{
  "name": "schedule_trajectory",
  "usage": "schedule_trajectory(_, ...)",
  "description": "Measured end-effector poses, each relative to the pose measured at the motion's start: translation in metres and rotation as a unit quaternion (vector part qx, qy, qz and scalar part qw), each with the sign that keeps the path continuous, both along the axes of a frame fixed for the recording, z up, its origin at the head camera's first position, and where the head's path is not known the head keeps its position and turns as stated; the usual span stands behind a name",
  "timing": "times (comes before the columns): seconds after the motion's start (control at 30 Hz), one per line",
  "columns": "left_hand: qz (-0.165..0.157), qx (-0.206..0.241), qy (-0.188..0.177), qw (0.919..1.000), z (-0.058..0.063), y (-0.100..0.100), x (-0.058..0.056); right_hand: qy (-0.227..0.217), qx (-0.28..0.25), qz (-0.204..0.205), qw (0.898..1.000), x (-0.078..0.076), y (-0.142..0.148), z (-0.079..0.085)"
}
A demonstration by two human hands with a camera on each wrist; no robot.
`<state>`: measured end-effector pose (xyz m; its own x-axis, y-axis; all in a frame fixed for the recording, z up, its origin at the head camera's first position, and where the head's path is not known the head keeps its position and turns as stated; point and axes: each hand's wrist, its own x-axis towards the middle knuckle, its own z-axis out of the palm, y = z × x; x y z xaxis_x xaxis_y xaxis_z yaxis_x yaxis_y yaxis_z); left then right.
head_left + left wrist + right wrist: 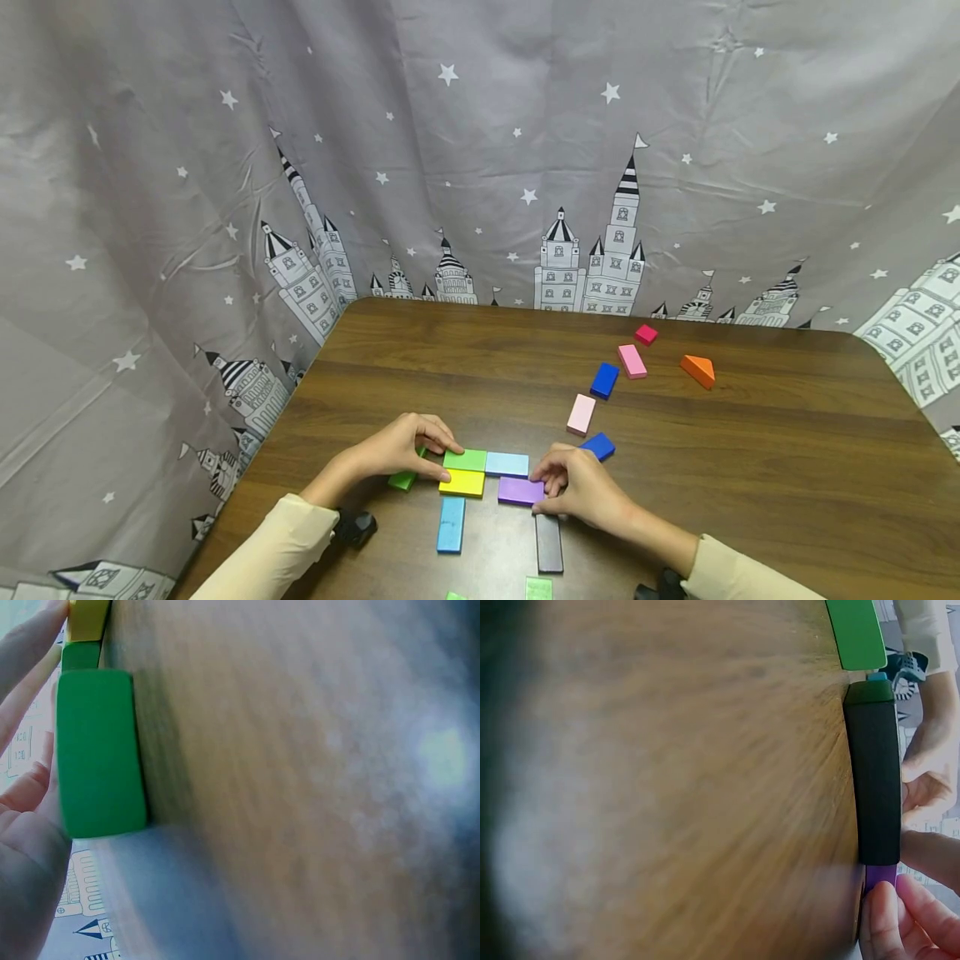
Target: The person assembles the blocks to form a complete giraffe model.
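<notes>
My right hand (581, 487) pinches the right end of a purple block (517, 491), thumb on the near side and fingers on the far side. In the right wrist view, its fingertips close on the purple block (880, 876) just beyond a dark grey block (876, 780). My left hand (405, 447) touches two blocks at their left ends: a fingertip on a light green block (467, 460), the thumb at a yellow block (462, 483) along its near side. A light blue block (507, 464) continues the green one's row. Partly under the left hand lies a darker green block (402, 482).
A blue block (451, 525) and the dark grey block (549, 546) lie nearer me, with green blocks (538, 588) at the bottom edge. Beyond my right hand trail blue (604, 381), pink (632, 362) and red (646, 334) blocks and an orange triangle (698, 371). A curtain hangs behind the table.
</notes>
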<state>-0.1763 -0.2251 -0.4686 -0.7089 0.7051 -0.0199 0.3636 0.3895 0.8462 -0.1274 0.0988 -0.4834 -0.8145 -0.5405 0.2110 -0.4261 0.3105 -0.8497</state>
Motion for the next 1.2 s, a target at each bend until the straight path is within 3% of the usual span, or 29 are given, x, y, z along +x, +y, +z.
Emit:
schedule_trajectory(0.23, -0.008, 0.002, 0.013, 0.9999, -0.002, -0.001, -0.002, 0.006, 0.009, -0.002, 1.000, -0.001, -0.005, 0.000)
schedule_trajectory(0.8, -0.006, 0.001, 0.005, 1.0000, -0.002, 0.000, -0.002, 0.013, 0.012, -0.007, 1.000, -0.004, -0.012, 0.002)
schedule_trajectory(1.2, 0.001, 0.004, -0.011, 0.9999, -0.001, 0.000, -0.001, -0.019, 0.018, -0.011, 1.000, -0.005, -0.016, 0.001)
